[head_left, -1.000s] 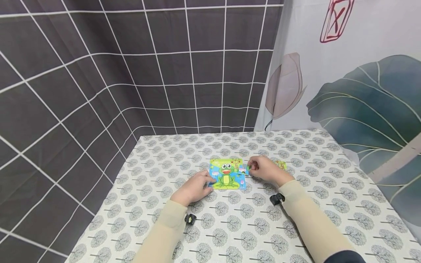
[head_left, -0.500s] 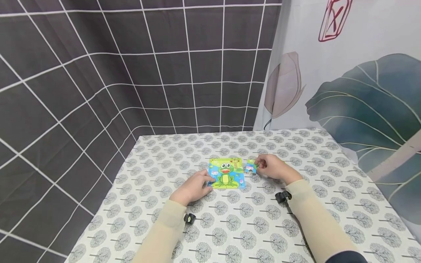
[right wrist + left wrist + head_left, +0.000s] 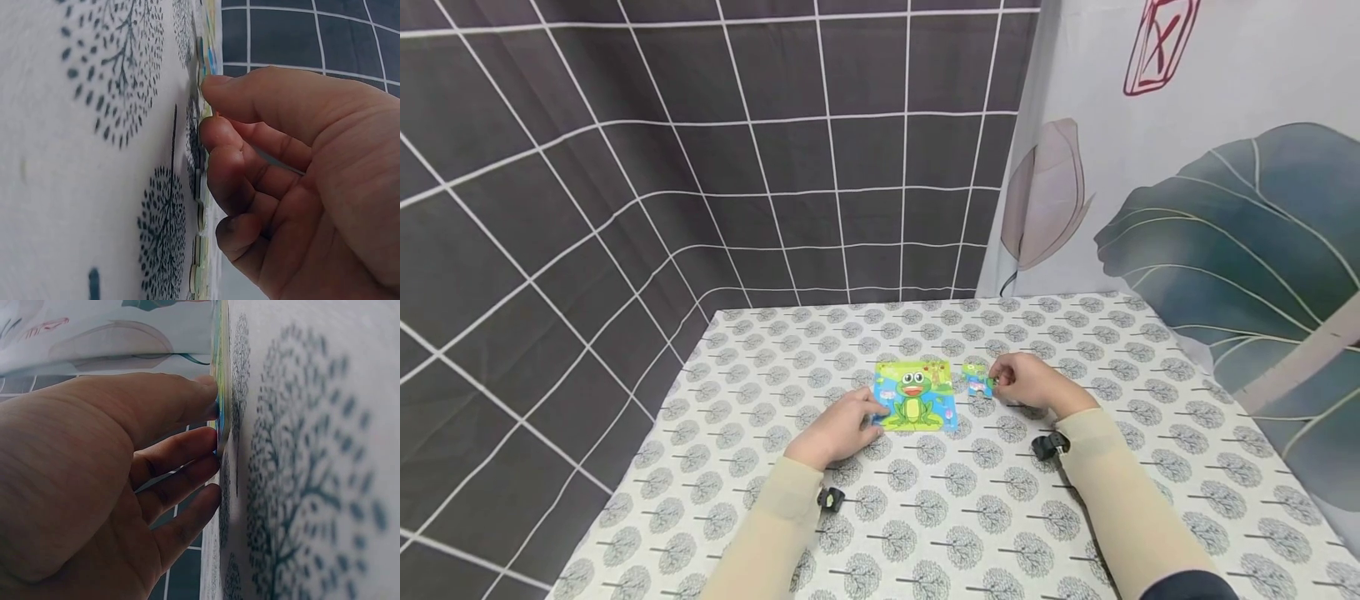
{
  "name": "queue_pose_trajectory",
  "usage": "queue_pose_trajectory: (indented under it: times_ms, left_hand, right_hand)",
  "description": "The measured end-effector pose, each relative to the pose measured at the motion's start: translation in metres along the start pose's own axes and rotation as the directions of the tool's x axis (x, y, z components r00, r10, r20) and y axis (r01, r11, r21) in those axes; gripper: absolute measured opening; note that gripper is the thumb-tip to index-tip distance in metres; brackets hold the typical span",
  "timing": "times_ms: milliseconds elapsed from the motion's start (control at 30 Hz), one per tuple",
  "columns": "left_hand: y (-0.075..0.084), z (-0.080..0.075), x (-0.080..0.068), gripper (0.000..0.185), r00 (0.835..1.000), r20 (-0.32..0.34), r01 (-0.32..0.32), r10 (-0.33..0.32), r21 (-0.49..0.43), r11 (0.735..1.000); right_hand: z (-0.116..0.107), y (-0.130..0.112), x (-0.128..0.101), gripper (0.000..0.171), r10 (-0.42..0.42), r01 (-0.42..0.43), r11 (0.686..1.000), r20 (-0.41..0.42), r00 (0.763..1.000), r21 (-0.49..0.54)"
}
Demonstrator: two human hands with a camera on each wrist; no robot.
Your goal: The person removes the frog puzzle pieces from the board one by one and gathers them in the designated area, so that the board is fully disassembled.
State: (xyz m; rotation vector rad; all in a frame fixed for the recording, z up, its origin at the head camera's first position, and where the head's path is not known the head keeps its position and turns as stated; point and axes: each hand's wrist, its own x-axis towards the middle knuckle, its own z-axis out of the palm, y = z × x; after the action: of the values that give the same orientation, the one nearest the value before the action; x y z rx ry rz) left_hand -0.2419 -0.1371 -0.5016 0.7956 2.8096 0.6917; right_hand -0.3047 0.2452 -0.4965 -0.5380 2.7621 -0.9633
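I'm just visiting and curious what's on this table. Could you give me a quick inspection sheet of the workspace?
Surface: table under a tree-print cloth.
Job's things: frog puzzle lying flat; loose piece just right of it.
Clutter: more pieces seem to lie under the right hand, unclear.
Hands: left hand touches the puzzle's left edge; right hand pinches the piece.
Cables: nothing seen.
Surroundings: dark grid curtain behind and left; leaf-print curtain on the right.

You have one frog puzzle board (image 3: 915, 395), one loose puzzle piece (image 3: 977, 382), and two hands on the table.
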Motion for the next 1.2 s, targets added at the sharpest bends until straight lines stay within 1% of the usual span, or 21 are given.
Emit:
queue_pose_trajectory:
  times_ms: [400,633,800,1200]
  left_hand:
    - [-0.003,0.002,0.0,0.041,1.0,-0.002,0.012,-0.012,0.019,1.0]
    - [-0.003,0.001,0.001,0.041,1.0,0.0,0.014,-0.014,0.01,1.0]
    - [-0.003,0.002,0.001,0.041,1.0,-0.003,0.006,-0.006,0.007,1.0]
    - [-0.003,0.002,0.0,0.041,1.0,-0.007,-0.004,0.004,0.005,1.0]
  right_hand:
    - [0.0,0.002,0.0,0.021,-0.004,0.004,1.0,0.033,0.999,0.008]
    - [0.001,-0.001,0.0,0.02,-0.011,0.009,1.0,0.048,0.999,0.024]
    - [0.003,-0.002,0.001,0.02,-0.035,0.035,0.999,0.05,0.998,0.007]
    - [0.005,-0.009,-0.001,0.019,-0.052,0.05,0.998,0.066,0.996,0.022]
